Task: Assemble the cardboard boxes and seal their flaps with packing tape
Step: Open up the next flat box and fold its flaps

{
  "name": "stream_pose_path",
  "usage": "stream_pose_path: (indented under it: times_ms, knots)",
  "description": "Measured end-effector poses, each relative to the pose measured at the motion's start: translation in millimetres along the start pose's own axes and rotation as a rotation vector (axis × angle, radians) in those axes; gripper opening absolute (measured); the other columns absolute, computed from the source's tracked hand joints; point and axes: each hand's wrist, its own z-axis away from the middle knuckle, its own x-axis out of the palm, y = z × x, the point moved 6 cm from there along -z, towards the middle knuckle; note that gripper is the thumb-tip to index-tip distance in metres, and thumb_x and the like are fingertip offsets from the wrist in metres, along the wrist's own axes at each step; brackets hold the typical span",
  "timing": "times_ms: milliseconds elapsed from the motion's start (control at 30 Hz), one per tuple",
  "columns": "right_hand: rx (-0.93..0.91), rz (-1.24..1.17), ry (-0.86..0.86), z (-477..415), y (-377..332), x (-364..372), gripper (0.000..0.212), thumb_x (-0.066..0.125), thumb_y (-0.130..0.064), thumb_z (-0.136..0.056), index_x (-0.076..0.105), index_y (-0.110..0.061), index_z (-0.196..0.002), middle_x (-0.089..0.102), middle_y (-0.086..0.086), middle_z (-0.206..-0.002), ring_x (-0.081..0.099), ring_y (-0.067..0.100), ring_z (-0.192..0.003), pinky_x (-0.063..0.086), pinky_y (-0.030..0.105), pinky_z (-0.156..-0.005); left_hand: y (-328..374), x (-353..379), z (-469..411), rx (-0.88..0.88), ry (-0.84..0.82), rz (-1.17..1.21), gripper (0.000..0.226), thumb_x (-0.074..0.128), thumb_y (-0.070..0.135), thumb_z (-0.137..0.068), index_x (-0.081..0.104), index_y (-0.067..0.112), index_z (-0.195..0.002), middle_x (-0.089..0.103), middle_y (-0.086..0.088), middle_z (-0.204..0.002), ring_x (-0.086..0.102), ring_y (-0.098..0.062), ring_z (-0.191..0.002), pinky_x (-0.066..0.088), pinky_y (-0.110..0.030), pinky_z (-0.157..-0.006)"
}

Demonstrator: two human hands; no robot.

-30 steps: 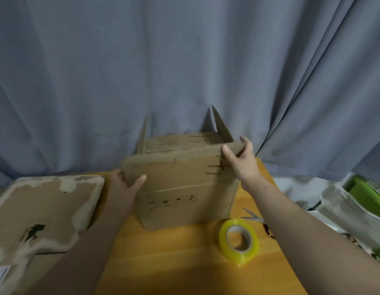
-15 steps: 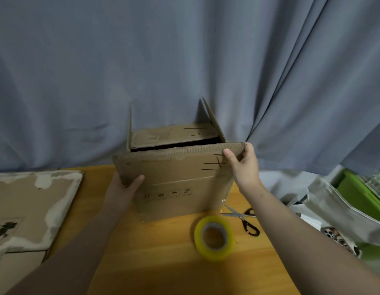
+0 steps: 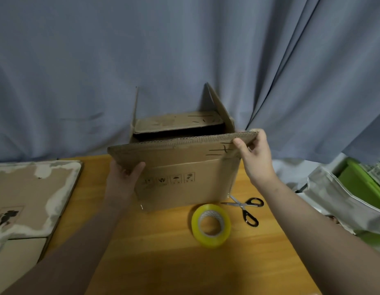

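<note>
A brown cardboard box (image 3: 185,182) stands on the wooden table (image 3: 185,262) with its top open. Its far flap lies folded inward and both side flaps stand up. My left hand (image 3: 124,177) grips the box's left front corner, thumb on the front face. My right hand (image 3: 254,154) pinches the right end of the near flap, which leans out toward me. A yellow roll of packing tape (image 3: 210,225) lies flat on the table in front of the box.
Black-handled scissors (image 3: 246,208) lie right of the tape. Flattened cardboard (image 3: 25,199) with white torn patches lies at the left. A grey curtain (image 3: 185,60) hangs right behind the box. White bags (image 3: 338,201) and a green bin (image 3: 359,184) sit to the right.
The view has shifted so the box sits higher and the scissors show fully. The near flap has tipped further out toward me, exposing the dark opening. Both hands keep their hold.
</note>
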Motion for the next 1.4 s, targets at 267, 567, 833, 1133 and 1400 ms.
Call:
stream_pose_path:
  times_ms: [267, 567, 833, 1133, 1400]
  knots:
    - [0.362, 0.319, -0.253, 35, 114, 15, 0.061, 0.053, -0.033, -0.096, 0.026, -0.015, -0.148, 0.045, 0.004, -0.144, 0.043, 0.022, -0.130, 0.040, 0.032, -0.098, 18, 10, 43, -0.015, 0.276, -0.203, 0.088, 0.061, 0.047, -0.084, 0.012, 0.015, -0.149, 0.010, -0.006, -0.153, 0.021, -0.018, -0.139, 0.030, -0.035, -0.109]
    - [0.609, 1.305, -0.730, 83, 248, -18, 0.066, 0.035, -0.008, -0.098, 0.009, -0.041, -0.149, 0.002, -0.001, -0.159, -0.005, 0.032, -0.146, 0.001, 0.059, -0.113, -10, 137, 88, 0.741, -0.311, -1.266, 0.072, 0.046, 0.051, -0.087, 0.024, 0.023, -0.149, 0.009, -0.017, -0.156, 0.007, -0.039, -0.142, 0.007, -0.057, -0.110]
    - [0.530, 1.203, -0.747, 158, 226, -2, 0.059, 0.047, -0.017, -0.095, 0.025, -0.030, -0.148, 0.021, 0.003, -0.150, 0.024, 0.033, -0.132, 0.025, 0.046, -0.107, -17, 128, 86, 0.541, -0.342, -1.169, 0.075, 0.052, 0.047, -0.088, 0.020, 0.020, -0.151, 0.006, -0.019, -0.158, 0.004, -0.039, -0.144, 0.007, -0.052, -0.114]
    - [0.570, 0.827, -0.615, 172, 191, 29, 0.054, 0.056, -0.026, -0.091, 0.038, -0.027, -0.142, 0.049, 0.005, -0.138, 0.047, 0.029, -0.123, 0.044, 0.044, -0.098, 6, 69, 67, 0.256, -0.134, -0.629, 0.075, 0.060, 0.031, -0.091, 0.018, 0.013, -0.150, 0.007, -0.015, -0.155, 0.011, -0.034, -0.142, 0.020, -0.047, -0.114]
    - [0.302, -0.065, 0.113, 35, 44, 34, 0.096, 0.063, -0.065, -0.074, 0.022, -0.023, -0.150, 0.033, -0.002, -0.151, 0.031, 0.016, -0.139, 0.030, 0.040, -0.114, 32, -18, 7, 0.015, 0.029, -0.236, 0.071, 0.061, 0.037, -0.089, 0.028, 0.011, -0.146, 0.036, -0.006, -0.148, 0.034, -0.021, -0.135, 0.030, -0.028, -0.105]
